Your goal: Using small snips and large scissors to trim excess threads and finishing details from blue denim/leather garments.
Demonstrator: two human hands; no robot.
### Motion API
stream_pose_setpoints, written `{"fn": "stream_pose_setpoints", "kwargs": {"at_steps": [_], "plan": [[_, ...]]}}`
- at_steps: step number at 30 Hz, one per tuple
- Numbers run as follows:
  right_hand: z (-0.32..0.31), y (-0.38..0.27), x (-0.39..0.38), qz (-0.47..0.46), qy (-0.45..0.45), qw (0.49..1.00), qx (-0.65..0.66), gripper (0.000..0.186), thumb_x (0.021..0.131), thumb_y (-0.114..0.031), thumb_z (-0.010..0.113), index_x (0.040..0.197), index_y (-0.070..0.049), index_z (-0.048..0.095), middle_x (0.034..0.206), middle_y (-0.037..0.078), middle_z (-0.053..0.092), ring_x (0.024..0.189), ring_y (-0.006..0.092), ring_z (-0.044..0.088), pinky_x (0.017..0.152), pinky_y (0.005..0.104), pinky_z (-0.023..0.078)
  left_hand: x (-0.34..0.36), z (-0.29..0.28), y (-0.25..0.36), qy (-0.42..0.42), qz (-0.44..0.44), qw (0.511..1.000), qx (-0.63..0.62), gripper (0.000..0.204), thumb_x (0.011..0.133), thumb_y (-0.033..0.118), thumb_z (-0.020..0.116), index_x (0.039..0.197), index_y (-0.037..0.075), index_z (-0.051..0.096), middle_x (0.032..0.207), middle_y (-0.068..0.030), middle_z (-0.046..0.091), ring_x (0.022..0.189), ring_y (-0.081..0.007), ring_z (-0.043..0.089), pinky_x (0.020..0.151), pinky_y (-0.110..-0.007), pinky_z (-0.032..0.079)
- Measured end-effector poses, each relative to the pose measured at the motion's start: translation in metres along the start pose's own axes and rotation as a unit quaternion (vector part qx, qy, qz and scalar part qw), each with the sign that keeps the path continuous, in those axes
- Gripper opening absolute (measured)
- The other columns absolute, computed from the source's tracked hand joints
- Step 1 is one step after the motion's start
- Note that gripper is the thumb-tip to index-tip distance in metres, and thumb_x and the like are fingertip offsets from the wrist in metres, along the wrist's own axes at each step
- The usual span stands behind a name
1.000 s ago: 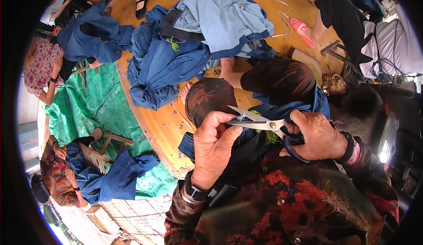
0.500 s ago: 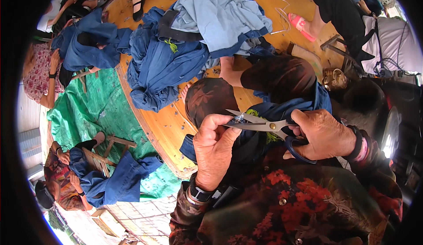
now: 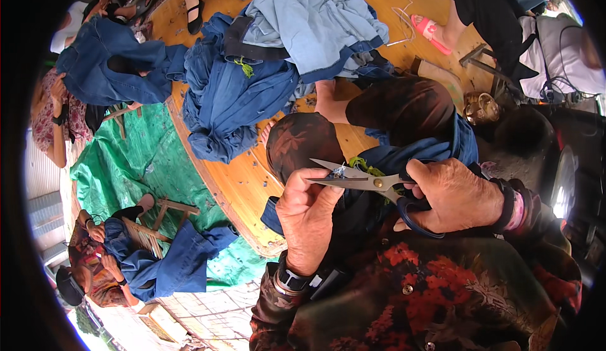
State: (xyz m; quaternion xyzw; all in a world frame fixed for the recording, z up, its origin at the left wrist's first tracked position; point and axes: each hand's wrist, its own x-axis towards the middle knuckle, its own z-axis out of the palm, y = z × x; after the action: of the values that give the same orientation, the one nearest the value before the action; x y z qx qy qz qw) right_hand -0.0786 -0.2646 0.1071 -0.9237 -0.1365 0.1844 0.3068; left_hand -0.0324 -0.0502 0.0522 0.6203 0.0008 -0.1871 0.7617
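Observation:
My right hand (image 3: 457, 193) is wrapped round the dark blue loop handles of a pair of scissors (image 3: 379, 184). Their metal blades point left and stand slightly apart. Between the blades shows a small tuft of blue and white threads (image 3: 339, 172), pinched by the thumb and forefinger of my left hand (image 3: 306, 215). The lower blade crosses over these fingertips. Behind the scissors, a bunch of yellow-green threads (image 3: 361, 164) lies by blue denim (image 3: 435, 152) on my lap. How far the tuft reaches behind my left fingers is hidden.
Ahead, a heap of denim garments (image 3: 243, 108), light blue on top, lies on a wooden board (image 3: 237, 190). Two co-workers at left handle jeans (image 3: 167, 259) near a green tarpaulin (image 3: 151, 168). Another person's pink sandal (image 3: 430, 32) rests on the board's far right.
My right hand and the scissors have shifted left, so the blade tips reach farther past my left fingertips. The left hand keeps its pinch. A co-worker at far left has raised the jeans somewhat.

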Motion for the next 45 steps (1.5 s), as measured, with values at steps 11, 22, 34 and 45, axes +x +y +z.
{"fn": "stream_pose_setpoints", "kwargs": {"at_steps": [11,22,34,45], "plan": [[0.005,-0.001,0.001,0.029,-0.007,0.999,0.023,0.055,0.07,-0.039,0.074,0.084,0.005,0.043,0.064,0.017,0.055,0.062,0.0348,0.06,0.054,0.0387,0.046,0.0,0.002,0.0,-0.008,0.012,1.0,-0.021,0.017,0.082,-0.003,0.063,0.097,0.001,0.055,0.089,-0.0021,0.061,0.077,-0.0042,0.052,0.07,-0.018,0.043],[0.012,0.01,-0.002,-0.006,-0.004,0.999,0.034,0.047,0.076,-0.031,0.071,0.086,0.003,0.041,0.066,0.015,0.056,0.062,0.0336,0.06,0.052,0.0371,0.047,0.001,-0.003,-0.004,-0.016,0.009,1.0,-0.02,0.018,0.081,-0.004,0.064,0.096,0.001,0.056,0.089,-0.0006,0.06,0.077,-0.004,0.052,0.069,-0.017,0.043],[0.013,0.017,-0.009,0.015,0.028,0.993,0.116,0.045,0.077,-0.031,0.072,0.082,0.001,0.042,0.064,0.018,0.052,0.061,0.0387,0.057,0.052,0.0404,0.042,-0.003,-0.005,-0.001,-0.006,0.009,0.999,-0.032,0.023,0.079,-0.006,0.065,0.099,0.001,0.056,0.09,-0.0003,0.057,0.078,-0.0056,0.051,0.071,-0.018,0.042],[0.012,0.017,-0.005,0.012,0.083,0.98,0.178,0.049,0.077,-0.035,0.072,0.086,0.002,0.042,0.068,0.013,0.046,0.058,0.0242,0.052,0.053,0.0349,0.042,-0.002,-0.006,0.001,-0.023,0.018,0.999,-0.036,0.023,0.079,-0.006,0.064,0.1,0.0,0.056,0.097,-0.0021,0.055,0.082,-0.0065,0.051,0.073,-0.019,0.042]]}}
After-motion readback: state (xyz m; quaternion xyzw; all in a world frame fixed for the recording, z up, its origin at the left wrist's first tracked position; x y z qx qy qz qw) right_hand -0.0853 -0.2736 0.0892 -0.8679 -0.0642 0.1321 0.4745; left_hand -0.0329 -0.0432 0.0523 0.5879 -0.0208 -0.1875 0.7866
